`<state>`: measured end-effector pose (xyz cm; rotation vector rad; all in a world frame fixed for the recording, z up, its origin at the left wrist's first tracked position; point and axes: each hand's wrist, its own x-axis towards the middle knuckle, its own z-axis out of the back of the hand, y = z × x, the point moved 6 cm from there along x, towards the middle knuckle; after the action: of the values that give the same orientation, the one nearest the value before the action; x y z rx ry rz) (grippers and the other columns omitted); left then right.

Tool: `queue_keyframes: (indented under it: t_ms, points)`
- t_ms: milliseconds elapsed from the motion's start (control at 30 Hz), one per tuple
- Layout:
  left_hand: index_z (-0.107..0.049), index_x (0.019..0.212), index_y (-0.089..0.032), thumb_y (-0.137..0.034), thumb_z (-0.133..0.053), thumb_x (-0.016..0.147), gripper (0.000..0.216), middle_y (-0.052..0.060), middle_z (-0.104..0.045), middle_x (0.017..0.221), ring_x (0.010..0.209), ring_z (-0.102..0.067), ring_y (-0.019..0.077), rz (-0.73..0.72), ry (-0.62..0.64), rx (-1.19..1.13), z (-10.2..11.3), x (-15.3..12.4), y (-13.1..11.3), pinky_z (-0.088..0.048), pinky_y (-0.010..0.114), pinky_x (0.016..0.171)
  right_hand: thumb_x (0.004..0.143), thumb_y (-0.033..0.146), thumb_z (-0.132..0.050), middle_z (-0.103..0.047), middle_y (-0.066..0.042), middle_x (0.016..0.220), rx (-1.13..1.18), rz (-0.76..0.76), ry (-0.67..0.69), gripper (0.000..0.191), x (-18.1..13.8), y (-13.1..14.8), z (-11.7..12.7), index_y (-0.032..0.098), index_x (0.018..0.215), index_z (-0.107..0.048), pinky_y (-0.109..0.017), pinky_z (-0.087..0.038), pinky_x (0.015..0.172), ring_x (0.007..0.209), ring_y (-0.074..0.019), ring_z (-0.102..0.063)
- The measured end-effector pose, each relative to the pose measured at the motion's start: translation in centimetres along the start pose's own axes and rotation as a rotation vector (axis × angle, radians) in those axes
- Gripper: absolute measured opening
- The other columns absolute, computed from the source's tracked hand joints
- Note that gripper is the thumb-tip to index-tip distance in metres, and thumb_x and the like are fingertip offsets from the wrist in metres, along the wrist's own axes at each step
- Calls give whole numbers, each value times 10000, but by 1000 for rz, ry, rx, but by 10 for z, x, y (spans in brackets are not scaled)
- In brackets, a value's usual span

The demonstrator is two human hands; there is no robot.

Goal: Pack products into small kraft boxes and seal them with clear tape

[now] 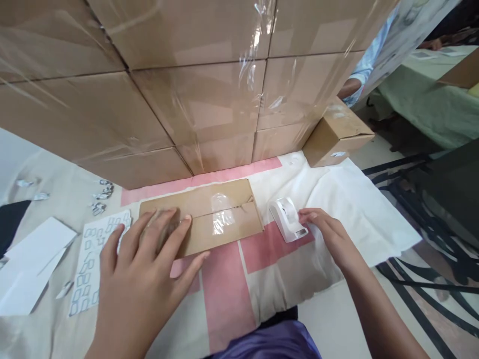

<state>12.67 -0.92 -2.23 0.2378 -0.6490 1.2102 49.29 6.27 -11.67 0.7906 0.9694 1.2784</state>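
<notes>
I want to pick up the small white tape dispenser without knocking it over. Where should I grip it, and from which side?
Grip the white tape dispenser across its two long flat sides, coming from above and the right, where the right hand already is. Its body is narrow and lies flat on the cloth, so probably a pinch suffices.

Ahead of me, a wall of stacked cartons (194, 89) under clear wrap. A small brown box (335, 132) sits at its right foot on the white cloth (359, 199). Off to my left: a sticker sheet (92, 259), white paper (30, 264), foil scraps (102, 195). Beneath, a pink-and-white cushion (228, 289). Far right, a green tabletop (426, 99).
</notes>
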Motion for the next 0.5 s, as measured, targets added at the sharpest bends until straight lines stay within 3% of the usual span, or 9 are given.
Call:
queue_keyframes:
  t_ms: [67,133,200,233,300,367,433,500]
  points:
    - [-653,1324,-304,-463,-795,774,589,126,-655,1317,1329,-519,444,-107,-99,-38,3,-3,-32,-368,679,1113,946,597,-524,-680,-68,1210,46,-48,41,456,-2,-7,-1,226,812,-752,-433,-373,1111,1187,-291,-593]
    - [-682,1229,-368,-363,-773,794,445,59,-686,1256,1259,-594,346,-314,-200,-185,-6,-9,-79,-501,559,1037,949,611,-515,-657,-51,1290,70,-94,73,468,-3,-13,-2,232,824,-761,-435,-341,1148,1244,-295,-568]
    - [-706,1153,-360,-300,-708,846,312,9,-698,1263,1260,-604,251,-502,-102,-298,-40,-12,-128,-532,424,1025,947,620,-512,-632,-44,1366,85,-144,104,474,-4,-19,-3,234,831,-763,-459,-327,1173,1284,-306,-553]
    - [-708,1165,-313,-289,-673,867,301,25,-695,1295,1281,-596,241,-467,-59,-345,-61,-8,-145,-520,393,1037,945,621,-515,-628,-46,1387,94,-163,111,464,-4,-21,-3,239,874,-768,-474,-330,1179,1297,-310,-552]
    - [-591,1388,-196,-366,-596,930,488,106,-586,1480,1388,-523,285,-390,83,-376,-112,4,-170,-475,435,1101,940,608,-532,-645,-55,1387,109,-174,118,434,-4,-22,-3,256,1039,-765,-493,-341,1186,1316,-308,-551]
    - [-458,1504,-118,-511,-558,955,683,165,-490,1562,1466,-436,336,-278,130,-382,-153,19,-179,-409,504,1161,942,587,-544,-690,-70,1321,139,-166,126,444,-3,-18,-5,257,1171,-733,-498,-363,1176,1302,-303,-568]
    - [-402,1537,-103,-570,-541,961,755,176,-471,1575,1489,-405,344,-196,134,-407,-182,30,-176,-346,538,1204,949,566,-546,-731,-77,1219,182,-168,152,429,-1,-12,-9,237,1148,-735,-490,-390,1153,1241,-298,-605]
    - [-387,1546,-113,-583,-532,968,759,164,-486,1568,1488,-410,332,-150,135,-444,-198,35,-170,-307,540,1229,953,563,-541,-747,-77,1120,213,-180,170,410,0,-5,-14,214,1018,-746,-472,-417,1120,1168,-290,-634]
